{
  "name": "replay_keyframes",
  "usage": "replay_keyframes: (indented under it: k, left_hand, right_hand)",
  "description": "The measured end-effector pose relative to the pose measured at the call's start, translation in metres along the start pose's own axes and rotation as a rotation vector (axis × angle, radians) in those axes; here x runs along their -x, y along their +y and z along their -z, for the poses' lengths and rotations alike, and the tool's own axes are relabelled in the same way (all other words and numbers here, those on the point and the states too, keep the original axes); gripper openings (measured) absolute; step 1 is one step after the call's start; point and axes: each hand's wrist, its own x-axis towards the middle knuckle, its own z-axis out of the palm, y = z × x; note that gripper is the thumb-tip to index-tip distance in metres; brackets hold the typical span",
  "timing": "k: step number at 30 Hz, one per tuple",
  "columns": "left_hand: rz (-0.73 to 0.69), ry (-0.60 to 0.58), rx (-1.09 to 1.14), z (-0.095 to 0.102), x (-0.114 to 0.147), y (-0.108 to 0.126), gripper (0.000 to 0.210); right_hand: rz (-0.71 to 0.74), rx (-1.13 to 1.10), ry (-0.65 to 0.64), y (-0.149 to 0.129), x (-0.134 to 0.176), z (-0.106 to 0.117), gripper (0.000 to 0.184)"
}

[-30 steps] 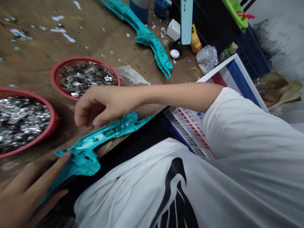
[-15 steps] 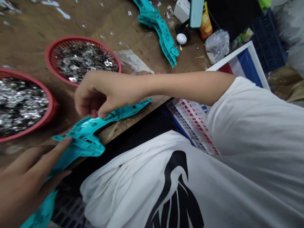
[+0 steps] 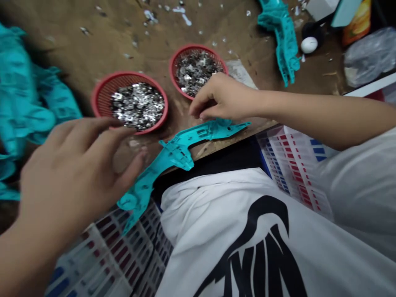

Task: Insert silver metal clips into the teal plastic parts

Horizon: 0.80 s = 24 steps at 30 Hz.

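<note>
Left hand (image 3: pixel 80 154) loosely open, seemingly empty, by a round red plastic basket (image 3: pixel 103 94) of silvery metal pieces (image 3: pixel 137 105); right hand (image 3: pixel 227 97) curls, contents hidden, at one o'clock of the long turquoise plastic part (image 3: pixel 177 153) edging the table (image 3: pixel 102 45). Looks mid-job, amount done unclear.

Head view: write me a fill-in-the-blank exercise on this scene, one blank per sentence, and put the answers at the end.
1. The basket nearest the left hand is coloured ____.
2. The shiny pieces in that basket look to be made of ____.
3. The teal part near the right hand extends past the table's front ____.
4. The design on the white shirt is printed in ____.

Missing words: red; metal; edge; black.
</note>
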Motion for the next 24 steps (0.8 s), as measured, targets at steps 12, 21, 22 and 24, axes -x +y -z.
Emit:
replay_keyframes:
  k: [12,21,22,24]
  left_hand:
    - [0.087,-0.2,-0.16,-0.004,-0.023,0.012,0.083]
    - [0.101,-0.23,-0.087,-0.001,-0.029,0.009,0.081]
    - [0.101,-0.226,-0.091,-0.002,-0.029,0.009,0.081]
    - [0.092,-0.215,-0.101,-0.003,-0.028,0.008,0.079]
  right_hand:
    - [0.012,0.098,-0.07,0.012,0.006,-0.011,0.033]
    - [0.071,0.127,-0.036,0.006,0.006,-0.017,0.024]
    - [0.068,0.127,-0.037,0.007,0.006,-0.017,0.024]
    - [0.065,0.129,-0.042,0.007,0.007,-0.018,0.024]
